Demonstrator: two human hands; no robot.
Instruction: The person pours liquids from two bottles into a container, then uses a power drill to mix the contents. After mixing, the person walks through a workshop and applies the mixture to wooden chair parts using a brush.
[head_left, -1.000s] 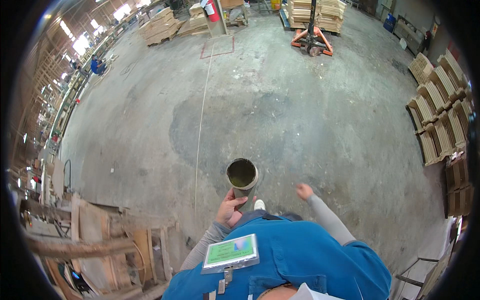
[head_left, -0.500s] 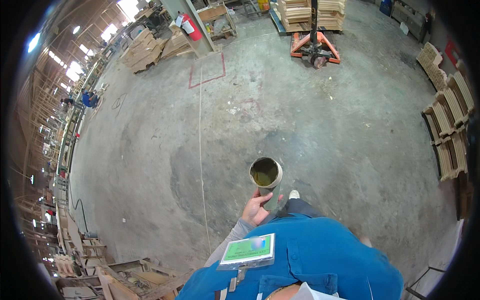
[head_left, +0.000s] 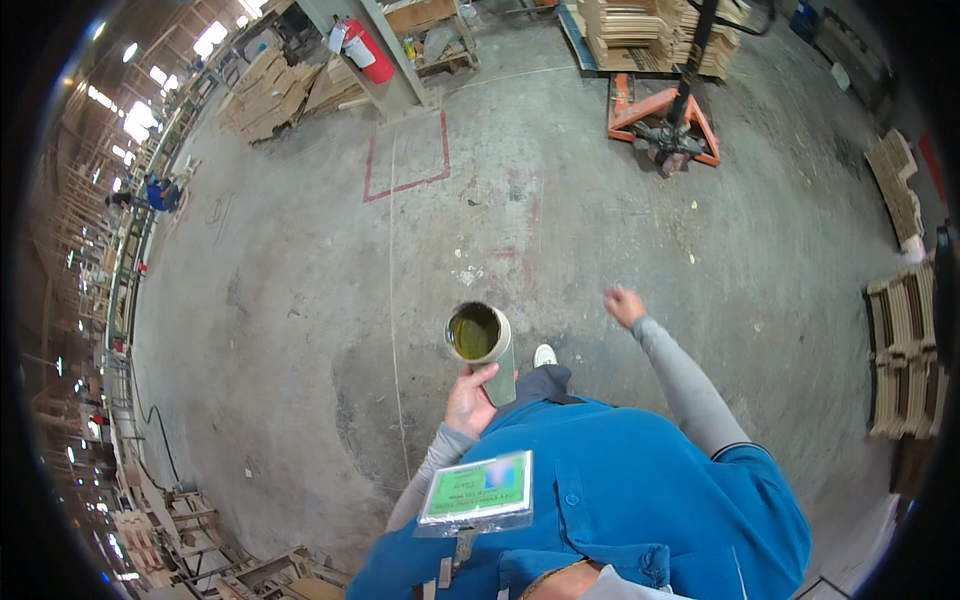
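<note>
In front of my body, my left hand (head_left: 472, 401) is wrapped round a tall, pale green cup (head_left: 503, 372), thumb on its near side. Its mouth faces up, and yellowish-green liquid shows inside beneath a darker inner wall. My right hand (head_left: 624, 306) is held out over the concrete floor to the right of the cup, well apart from it. Those fingers are curled in, slightly blurred, and I see nothing in them. Grey sleeves cover both forearms.
Ahead to the right, an orange pallet jack (head_left: 665, 128) stands by stacked wooden parts (head_left: 630, 35). A red fire extinguisher (head_left: 367, 52) hangs on a post, with wood piles (head_left: 265, 95) beside it. More wooden parts (head_left: 903, 345) stand far right. Two people (head_left: 160, 193) crouch far left.
My right arm has swung forward into view. The cup, in my left hand, sits further left in the picture. The pallet jack and post appear nearer, and one white shoe still shows below.
</note>
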